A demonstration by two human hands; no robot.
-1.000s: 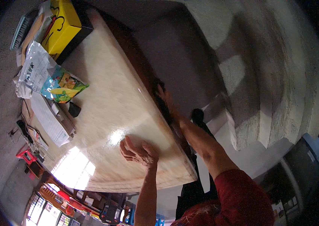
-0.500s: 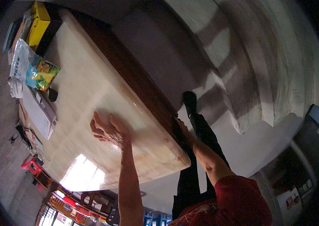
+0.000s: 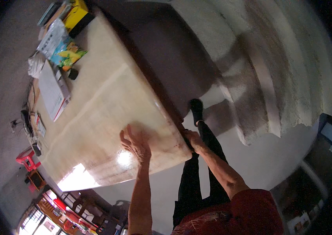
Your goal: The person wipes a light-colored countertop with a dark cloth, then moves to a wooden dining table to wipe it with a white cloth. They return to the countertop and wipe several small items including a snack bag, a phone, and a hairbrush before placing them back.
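Steps (image 3: pixel 266 90), a red stool (image 3: pixel 24 156) and pale table (image 3: pixel 99 105) suggest a home

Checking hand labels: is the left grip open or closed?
Open: the left grip shows parted, loosely bent fingers over the pale tabletop; no held object shows.

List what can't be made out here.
All in the head view:
Right hand: fingertips, and anything they hold, lost in shadow beside the tabletop.
Left hand: palm, hidden by the hand's back.
Left foot: hidden by the tabletop's corner.
Yellow box: partly cut off by the upper edge.
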